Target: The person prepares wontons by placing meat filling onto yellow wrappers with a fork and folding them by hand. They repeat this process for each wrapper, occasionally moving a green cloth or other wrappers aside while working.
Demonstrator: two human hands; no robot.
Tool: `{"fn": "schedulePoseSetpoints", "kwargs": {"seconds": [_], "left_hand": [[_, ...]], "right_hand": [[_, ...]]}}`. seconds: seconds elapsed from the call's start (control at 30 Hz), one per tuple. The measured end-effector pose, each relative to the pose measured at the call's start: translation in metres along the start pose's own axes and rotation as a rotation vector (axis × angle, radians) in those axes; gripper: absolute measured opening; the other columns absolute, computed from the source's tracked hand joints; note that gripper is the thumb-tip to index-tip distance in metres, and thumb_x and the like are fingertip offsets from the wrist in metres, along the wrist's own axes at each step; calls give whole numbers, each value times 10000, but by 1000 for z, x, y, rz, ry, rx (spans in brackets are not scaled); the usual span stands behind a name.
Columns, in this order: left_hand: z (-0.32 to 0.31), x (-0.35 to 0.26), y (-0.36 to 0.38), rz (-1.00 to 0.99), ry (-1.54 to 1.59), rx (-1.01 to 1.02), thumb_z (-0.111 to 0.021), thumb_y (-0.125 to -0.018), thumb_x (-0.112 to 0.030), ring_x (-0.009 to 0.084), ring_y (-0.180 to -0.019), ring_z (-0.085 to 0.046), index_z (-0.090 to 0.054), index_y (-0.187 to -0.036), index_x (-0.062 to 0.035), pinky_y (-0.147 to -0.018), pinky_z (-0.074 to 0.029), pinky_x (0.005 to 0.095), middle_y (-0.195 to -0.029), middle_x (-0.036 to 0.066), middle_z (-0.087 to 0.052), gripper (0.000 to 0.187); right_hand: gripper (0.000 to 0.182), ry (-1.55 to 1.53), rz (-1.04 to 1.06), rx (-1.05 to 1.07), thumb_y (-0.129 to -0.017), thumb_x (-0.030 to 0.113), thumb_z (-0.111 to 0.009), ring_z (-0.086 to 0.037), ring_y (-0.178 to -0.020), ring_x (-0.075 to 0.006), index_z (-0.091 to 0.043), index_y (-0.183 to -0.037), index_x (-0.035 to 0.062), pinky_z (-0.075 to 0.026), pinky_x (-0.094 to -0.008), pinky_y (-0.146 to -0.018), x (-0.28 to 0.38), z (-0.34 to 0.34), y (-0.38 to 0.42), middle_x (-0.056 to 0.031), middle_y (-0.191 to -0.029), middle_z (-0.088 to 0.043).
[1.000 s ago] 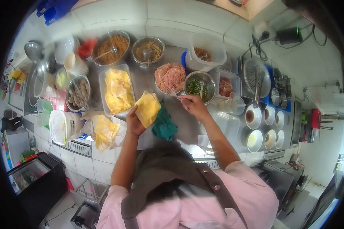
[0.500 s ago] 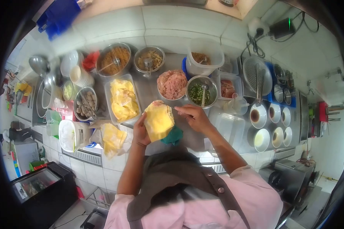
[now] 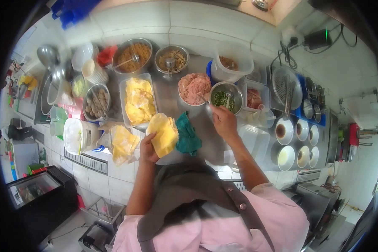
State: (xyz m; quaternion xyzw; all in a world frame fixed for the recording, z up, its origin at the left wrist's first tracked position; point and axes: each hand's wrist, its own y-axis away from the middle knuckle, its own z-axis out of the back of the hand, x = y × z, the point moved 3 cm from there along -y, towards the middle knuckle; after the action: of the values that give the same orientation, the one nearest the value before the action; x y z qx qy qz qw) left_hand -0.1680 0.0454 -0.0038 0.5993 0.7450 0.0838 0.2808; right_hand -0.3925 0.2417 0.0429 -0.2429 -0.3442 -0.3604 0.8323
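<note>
Gripping yellow sheets [image 3: 165, 136] by one edge, left hand [image 3: 148, 149] supported them — likely soft, tearable. Right hand [image 3: 226, 122] held a stiff-looking utensil [image 3: 204, 100].

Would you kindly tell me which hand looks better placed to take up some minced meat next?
Probably the right hand: it holds a metal utensil with its tip by the minced meat, while the left hand, farther away, holds the yellow sheets.

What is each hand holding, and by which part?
Left hand: yellow sheets, by the near left edge. Right hand: metal utensil, by the end away from the meat.
</note>
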Motion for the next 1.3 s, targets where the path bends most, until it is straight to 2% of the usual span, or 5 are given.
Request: {"fn": "schedulePoseSetpoints", "kwargs": {"seconds": [0.57,0.67,0.9,0.97,1.3], "left_hand": [[15,18,29,-5,-59,6,-537,-935,-128,350,-1137,-617,-425,-1387,7,-953,-522,476,-1296,187,-579,485],[19,22,34,45,-129,35,-505,-974,-145,328,-1126,-627,-427,-1386,-2,-951,-527,456,-1283,183,-586,443],[42,23,66,-11,27,83,-457,-1021,-277,318,-1283,-512,-339,-1476,-53,-1058,-439,472,-1444,148,-469,522],[50,24,78,-53,80,134,-448,-1022,-294,318,-1330,-467,-314,-1497,-66,-1088,-409,478,-1492,138,-424,544],[102,17,139,-202,109,-7,-436,-1028,-318,330,-1291,-501,-241,-1542,-259,-1029,-468,509,-1488,145,-420,553]], "right_hand": [[351,324,262,-255,-900,165,-630,-613,-995,-342,-599,-1217,17,-493,-414,-841,28,-75,26,-177,-1052,-633],[398,-526,34,499,-886,259,-715,-650,-868,-259,-622,-1123,-46,-500,-348,-786,30,-115,36,-182,-953,-668],[205,-652,-155,460,-951,228,-648,-640,-840,-180,-622,-1023,37,-517,-321,-782,53,-122,34,-70,-912,-647],[141,-1473,-631,248,-973,217,-616,-626,-847,-163,-582,-1025,90,-527,-313,-776,66,-125,34,-39,-948,-603],[430,-695,-343,483,-876,4,-675,-578,-956,-157,-499,-1262,76,-502,-324,-809,32,-129,93,-59,-1015,-587]]}}
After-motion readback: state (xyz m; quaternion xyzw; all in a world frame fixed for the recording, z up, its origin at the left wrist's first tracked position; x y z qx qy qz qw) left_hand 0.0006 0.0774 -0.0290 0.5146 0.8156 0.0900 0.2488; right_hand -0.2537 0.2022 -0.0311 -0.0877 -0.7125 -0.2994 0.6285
